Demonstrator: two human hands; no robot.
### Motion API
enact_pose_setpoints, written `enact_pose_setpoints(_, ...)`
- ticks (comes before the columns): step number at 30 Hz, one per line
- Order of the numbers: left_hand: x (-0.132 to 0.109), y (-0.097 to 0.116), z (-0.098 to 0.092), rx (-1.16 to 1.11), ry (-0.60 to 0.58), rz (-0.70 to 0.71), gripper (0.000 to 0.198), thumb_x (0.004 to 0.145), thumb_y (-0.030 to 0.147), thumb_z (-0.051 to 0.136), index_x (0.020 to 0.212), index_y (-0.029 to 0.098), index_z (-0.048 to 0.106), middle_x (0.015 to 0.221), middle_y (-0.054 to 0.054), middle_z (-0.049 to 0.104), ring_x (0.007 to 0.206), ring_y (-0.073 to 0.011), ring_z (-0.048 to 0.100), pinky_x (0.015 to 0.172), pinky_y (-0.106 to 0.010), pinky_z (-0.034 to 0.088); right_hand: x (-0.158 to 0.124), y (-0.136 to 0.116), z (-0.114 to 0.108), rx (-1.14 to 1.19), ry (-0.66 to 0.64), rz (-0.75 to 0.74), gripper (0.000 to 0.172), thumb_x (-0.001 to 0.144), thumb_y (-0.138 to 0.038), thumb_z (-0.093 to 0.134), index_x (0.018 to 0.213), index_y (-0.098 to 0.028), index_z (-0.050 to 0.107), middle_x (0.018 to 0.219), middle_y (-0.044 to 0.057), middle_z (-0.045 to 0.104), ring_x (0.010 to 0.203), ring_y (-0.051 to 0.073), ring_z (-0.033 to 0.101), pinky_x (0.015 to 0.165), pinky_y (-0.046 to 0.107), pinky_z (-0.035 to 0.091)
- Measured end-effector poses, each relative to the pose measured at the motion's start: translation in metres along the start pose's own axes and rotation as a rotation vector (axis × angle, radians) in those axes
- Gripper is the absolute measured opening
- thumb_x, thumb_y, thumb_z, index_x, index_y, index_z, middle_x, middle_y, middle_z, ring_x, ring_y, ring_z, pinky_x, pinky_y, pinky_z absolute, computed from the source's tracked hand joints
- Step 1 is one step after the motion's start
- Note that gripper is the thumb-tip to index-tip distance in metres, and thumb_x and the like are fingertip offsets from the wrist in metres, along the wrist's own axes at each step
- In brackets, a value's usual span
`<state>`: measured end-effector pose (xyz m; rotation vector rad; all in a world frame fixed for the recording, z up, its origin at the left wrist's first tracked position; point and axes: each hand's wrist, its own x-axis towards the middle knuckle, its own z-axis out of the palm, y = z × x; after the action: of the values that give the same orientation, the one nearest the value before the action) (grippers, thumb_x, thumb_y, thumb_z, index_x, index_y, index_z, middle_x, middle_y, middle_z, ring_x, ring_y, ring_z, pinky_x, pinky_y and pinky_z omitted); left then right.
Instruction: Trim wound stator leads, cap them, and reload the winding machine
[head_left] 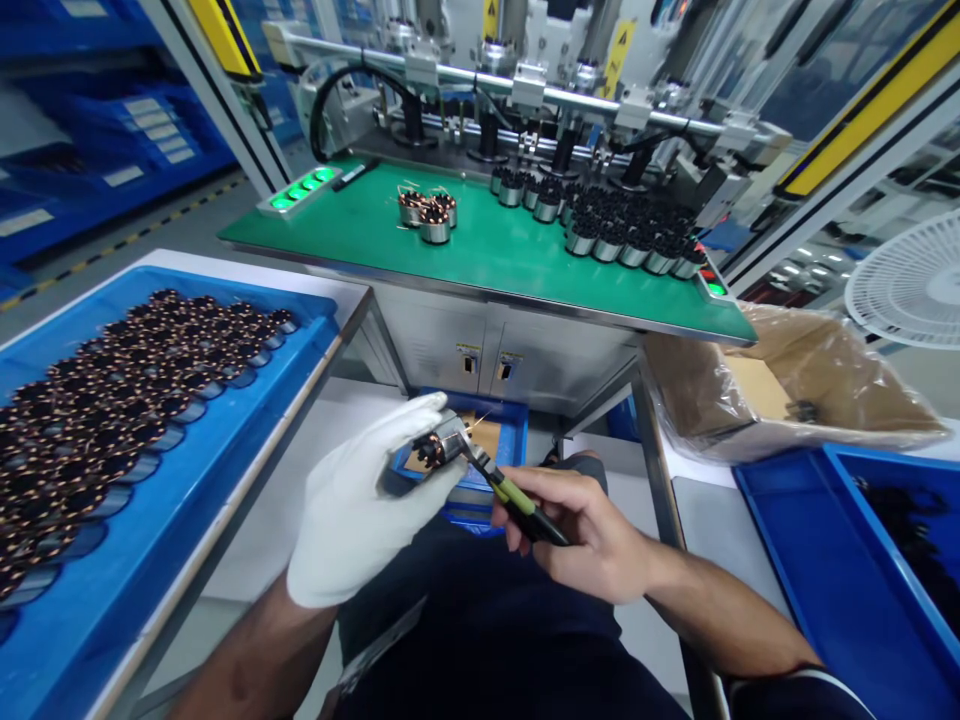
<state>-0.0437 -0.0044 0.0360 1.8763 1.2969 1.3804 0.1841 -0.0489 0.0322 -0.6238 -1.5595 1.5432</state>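
Observation:
My left hand, in a white glove, grips a wound motor stator between thumb and fingers, tilted on its side. Thin copper wire ends stick out from its right side. In my bare right hand is a pair of cutting pliers with green and black handles. The plier jaws are right at the stator's wire side; whether they are closed on a wire I cannot tell. Below both hands, on a lower level, is a blue bin with cardboard-coloured material inside.
Wound stators with loose wire ends stand on the green worktop, and many black-topped cores at its right. A blue tray full of wound stators lies left. A lined cardboard box, blue bin and white fan are right.

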Motion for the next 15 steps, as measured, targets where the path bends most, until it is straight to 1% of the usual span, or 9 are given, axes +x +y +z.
enact_pose_setpoints(2,0.0,0.0,-0.001,0.026,-0.007,-0.008,0.045,0.073,0.03,0.079,0.117,0.024,0.069,0.123,-0.007,0.071,0.112,-0.0271,0.069,0.106,-0.042,0.054,0.001,0.002,0.0,0.018,0.005,0.002,0.084,0.07,0.007,0.052,0.145,-0.03,0.048,0.106,0.006,0.063,0.081,0.009,0.061,0.071,0.024,0.053)
enact_pose_setpoints(4,0.0,0.0,-0.003,0.051,-0.018,-0.004,0.046,0.073,0.03,0.079,0.118,0.025,0.069,0.123,-0.005,0.071,0.112,-0.0264,0.069,0.105,-0.042,0.054,0.002,0.004,0.001,0.011,0.02,0.002,0.082,0.07,0.006,0.053,0.144,-0.029,0.049,0.102,0.005,0.063,0.076,0.008,0.059,0.066,0.022,0.052)
enact_pose_setpoints(7,0.002,-0.002,-0.004,0.107,-0.059,-0.008,0.046,0.074,0.029,0.079,0.119,0.028,0.068,0.124,-0.003,0.071,0.112,-0.0251,0.069,0.105,-0.041,0.054,0.005,0.005,0.001,-0.087,0.068,-0.029,0.078,0.066,0.003,0.052,0.139,-0.024,0.056,0.089,0.002,0.061,0.066,0.007,0.052,0.057,0.018,0.046)
enact_pose_setpoints(8,0.002,-0.003,-0.004,0.13,-0.078,-0.018,0.046,0.074,0.03,0.079,0.119,0.029,0.068,0.124,-0.003,0.071,0.112,-0.025,0.069,0.105,-0.041,0.054,0.006,0.005,0.001,-0.121,0.083,-0.022,0.077,0.065,0.001,0.052,0.137,-0.022,0.058,0.086,0.001,0.06,0.065,0.007,0.051,0.056,0.018,0.045)
enact_pose_setpoints(10,0.001,-0.006,-0.003,0.162,-0.107,-0.045,0.046,0.076,0.032,0.077,0.121,0.029,0.067,0.123,-0.003,0.071,0.112,-0.0247,0.069,0.104,-0.04,0.054,0.009,0.005,0.0,-0.144,0.112,0.041,0.074,0.066,-0.001,0.053,0.138,-0.021,0.057,0.089,0.002,0.062,0.068,0.008,0.054,0.06,0.02,0.049)
enact_pose_setpoints(12,-0.004,-0.01,-0.006,0.188,-0.093,-0.045,0.043,0.078,0.033,0.075,0.12,0.028,0.066,0.122,-0.003,0.071,0.111,-0.0238,0.069,0.103,-0.038,0.054,0.012,0.007,-0.003,-0.126,0.137,0.114,0.073,0.07,-0.004,0.055,0.14,-0.022,0.052,0.099,0.005,0.064,0.076,0.01,0.059,0.07,0.025,0.053)
enact_pose_setpoints(13,-0.007,-0.012,-0.01,0.214,-0.082,-0.029,0.041,0.079,0.033,0.075,0.118,0.028,0.066,0.121,-0.004,0.071,0.11,-0.0232,0.069,0.102,-0.037,0.054,0.013,0.009,-0.004,-0.123,0.147,0.133,0.072,0.071,-0.004,0.056,0.141,-0.023,0.051,0.102,0.006,0.064,0.079,0.011,0.06,0.072,0.026,0.054)
enact_pose_setpoints(15,-0.014,-0.016,-0.024,0.306,-0.052,0.024,0.037,0.079,0.033,0.074,0.114,0.026,0.068,0.119,-0.005,0.069,0.106,-0.0219,0.069,0.097,-0.033,0.054,0.014,0.015,-0.007,-0.155,0.148,0.138,0.071,0.071,-0.004,0.058,0.139,-0.023,0.052,0.099,0.004,0.064,0.077,0.01,0.06,0.07,0.024,0.053)
